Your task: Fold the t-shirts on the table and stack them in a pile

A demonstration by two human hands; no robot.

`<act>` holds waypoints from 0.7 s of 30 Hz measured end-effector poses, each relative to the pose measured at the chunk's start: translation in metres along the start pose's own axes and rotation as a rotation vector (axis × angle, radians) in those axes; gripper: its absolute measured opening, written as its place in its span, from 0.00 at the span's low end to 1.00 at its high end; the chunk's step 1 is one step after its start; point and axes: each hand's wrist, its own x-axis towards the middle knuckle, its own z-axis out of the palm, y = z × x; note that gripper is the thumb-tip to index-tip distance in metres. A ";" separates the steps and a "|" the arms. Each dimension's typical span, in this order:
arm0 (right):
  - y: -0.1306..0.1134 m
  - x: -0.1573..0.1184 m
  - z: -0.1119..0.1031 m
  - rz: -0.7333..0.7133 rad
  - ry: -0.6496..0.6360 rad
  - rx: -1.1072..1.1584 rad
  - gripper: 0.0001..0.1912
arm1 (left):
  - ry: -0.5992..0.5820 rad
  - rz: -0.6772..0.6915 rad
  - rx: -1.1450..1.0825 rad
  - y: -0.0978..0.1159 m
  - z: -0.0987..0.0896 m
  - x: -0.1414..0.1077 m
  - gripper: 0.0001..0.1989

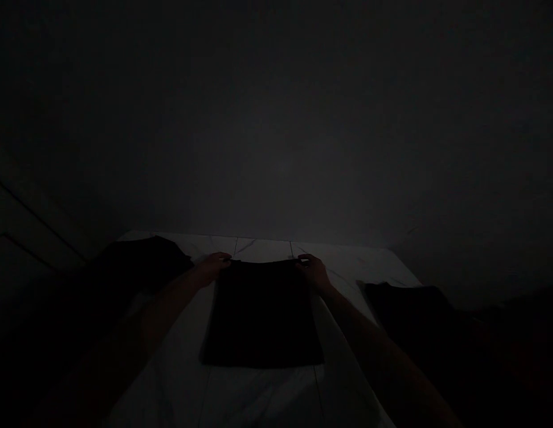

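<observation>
A black piece of cloth (264, 315), likely a garment, lies spread in a near-rectangle on the pale marble-patterned surface (258, 395). At its far left corner, my left hand (215, 267) pinches the edge between thumb and fingers. My right hand (315, 272) grips the far right corner the same way. The far edge sags slightly between my hands, and the near edge lies flat. Darkness hides the cloth's seams and details.
Another dark cloth heap (147, 261) lies to the left, partly behind my left forearm. More dark cloth (410, 303) is at the right edge of the surface. A plain grey wall (280, 142) rises behind. The lighting is very dim.
</observation>
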 end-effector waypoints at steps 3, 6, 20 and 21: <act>0.002 -0.003 0.000 -0.007 0.038 -0.023 0.18 | 0.040 0.059 -0.017 0.001 0.006 0.000 0.28; 0.001 -0.005 0.000 -0.013 0.064 -0.040 0.19 | 0.078 0.126 -0.021 0.004 0.012 0.000 0.29; -0.008 -0.017 0.000 -0.032 0.225 -0.118 0.20 | 0.298 0.410 0.246 0.001 0.030 0.002 0.22; -0.010 -0.021 0.001 -0.059 0.241 -0.140 0.21 | 0.314 0.449 0.281 -0.002 0.033 -0.003 0.21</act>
